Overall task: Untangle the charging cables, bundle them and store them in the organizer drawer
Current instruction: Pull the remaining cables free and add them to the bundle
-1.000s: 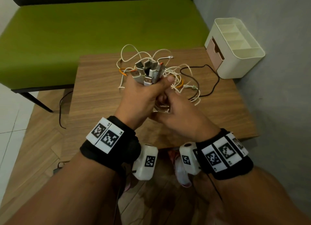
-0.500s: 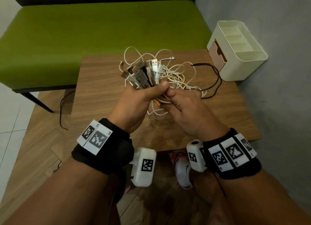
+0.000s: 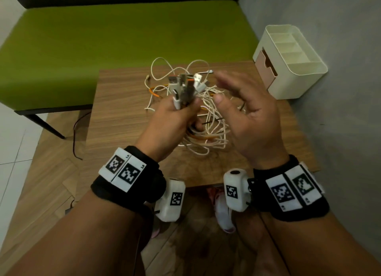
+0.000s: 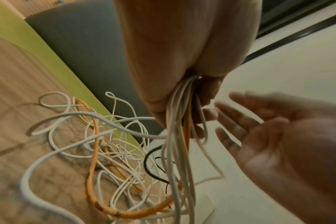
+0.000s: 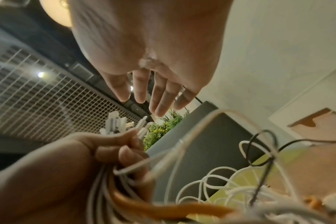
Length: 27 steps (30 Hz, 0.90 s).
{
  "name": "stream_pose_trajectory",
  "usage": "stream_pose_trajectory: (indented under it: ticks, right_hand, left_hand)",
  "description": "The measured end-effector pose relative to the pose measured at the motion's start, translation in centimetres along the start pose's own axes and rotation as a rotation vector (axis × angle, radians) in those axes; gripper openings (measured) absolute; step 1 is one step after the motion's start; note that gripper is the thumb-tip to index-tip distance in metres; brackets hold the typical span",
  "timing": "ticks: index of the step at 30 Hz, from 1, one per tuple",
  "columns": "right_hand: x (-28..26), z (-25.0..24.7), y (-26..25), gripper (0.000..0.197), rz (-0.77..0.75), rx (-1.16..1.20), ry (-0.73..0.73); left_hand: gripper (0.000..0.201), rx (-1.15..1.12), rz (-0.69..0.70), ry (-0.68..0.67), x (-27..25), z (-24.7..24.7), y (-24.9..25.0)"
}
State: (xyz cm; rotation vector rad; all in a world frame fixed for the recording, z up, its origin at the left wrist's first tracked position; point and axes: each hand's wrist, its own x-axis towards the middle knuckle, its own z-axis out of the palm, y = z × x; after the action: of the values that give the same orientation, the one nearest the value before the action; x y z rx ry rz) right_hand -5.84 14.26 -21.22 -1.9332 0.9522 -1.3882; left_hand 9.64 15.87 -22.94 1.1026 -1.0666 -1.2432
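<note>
My left hand [image 3: 175, 117] grips a bundle of cable ends, with several USB plugs [image 3: 185, 86] sticking up from the fist. White, orange and black cables [image 3: 208, 129] hang from it in tangled loops onto the wooden table [image 3: 121, 110]. In the left wrist view the strands [image 4: 178, 151] drop out of my fist [image 4: 182, 75]. My right hand [image 3: 243, 102] hovers just to the right of the plugs, fingers spread and holding nothing; its fingers [image 5: 159, 94] show straight in the right wrist view. The cream organizer [image 3: 305, 69] stands at the table's far right corner, and its brown drawer [image 3: 266, 66] looks slightly pulled out.
A green bench [image 3: 123, 38] runs behind the table. A grey wall [image 3: 340, 90] stands close on the right. A black cord [image 3: 77, 131] trails on the wood floor at the left. A pink-and-white shoe [image 3: 222, 211] lies under the table's near edge.
My right hand has let go of the cables below the left fist and lifted up and to the right, fingers spread. The left hand still grips the plug ends.
</note>
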Motion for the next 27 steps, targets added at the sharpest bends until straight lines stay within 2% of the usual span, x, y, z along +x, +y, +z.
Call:
stream_pose_trajectory:
  ticks: [2, 5, 10, 17, 19, 22, 27]
  right_hand:
    - [0.1, 0.2, -0.3, 0.044, 0.128, 0.191, -0.060]
    - [0.2, 0.3, 0.0, 0.040, 0.224, 0.317, -0.148]
    - [0.5, 0.5, 0.9, 0.026, 0.232, 0.401, -0.155]
    - [0.8, -0.1, 1.8, 0.021, 0.293, 0.486, -0.183]
    - [0.7, -0.2, 1.9, 0.023, 0.291, 0.469, -0.225]
    - [0.6, -0.3, 1.5, 0.031, 0.279, 0.482, -0.270]
    - [0.9, -0.4, 1.8, 0.036, 0.348, 0.518, -0.156]
  left_hand:
    - [0.030, 0.089, -0.009, -0.084, -0.2, 0.5, -0.3]
    - [0.017, 0.151, -0.024, -0.177, -0.5, 1.3, -0.2]
    - [0.014, 0.126, -0.057, -0.229, -0.5, 1.6, -0.2]
    - [0.027, 0.009, -0.109, -0.328, -0.5, 1.1, -0.6]
    - [0.015, -0.020, -0.137, -0.339, -0.6, 0.9, -0.5]
    - [0.012, -0.010, -0.131, -0.370, -0.6, 0.8, -0.3]
    - [0.016, -0.040, -0.106, -0.382, -0.7, 0.8, 0.2]
